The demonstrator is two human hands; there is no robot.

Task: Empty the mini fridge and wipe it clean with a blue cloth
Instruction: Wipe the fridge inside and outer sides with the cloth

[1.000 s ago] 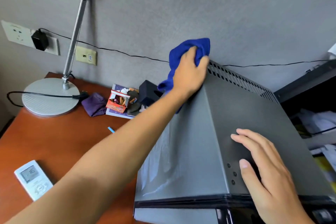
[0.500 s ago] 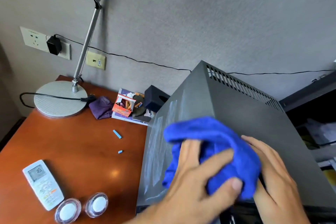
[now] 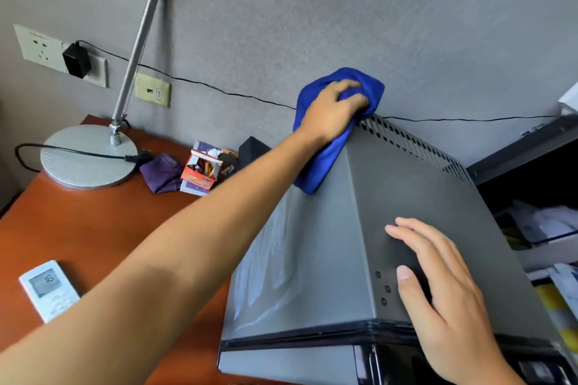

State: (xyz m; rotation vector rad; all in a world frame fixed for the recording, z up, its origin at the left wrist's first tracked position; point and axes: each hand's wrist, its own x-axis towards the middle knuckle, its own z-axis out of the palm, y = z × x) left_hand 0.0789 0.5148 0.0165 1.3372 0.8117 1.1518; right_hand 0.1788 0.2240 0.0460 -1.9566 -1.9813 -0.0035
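Fingers [image 3: 350,94] of my left hand [image 3: 328,112] curl into the blue cloth [image 3: 316,172], bunching it against the far top-left corner of the mini fridge [image 3: 312,259], just by the vent slots, with a tail of cloth hanging down the left side. My right hand [image 3: 444,297] lies flat on the top near the front edge, fingers straight and holding nothing, bracing the box. I judge this the outside-wiping step; next I would drag the cloth back along the top edge toward me, keeping the brace firm. Grey metal, the fridge sits on the wooden desk's right end against the wall, its left panel showing streaky wet marks. I cannot tell whether it has been emptied.
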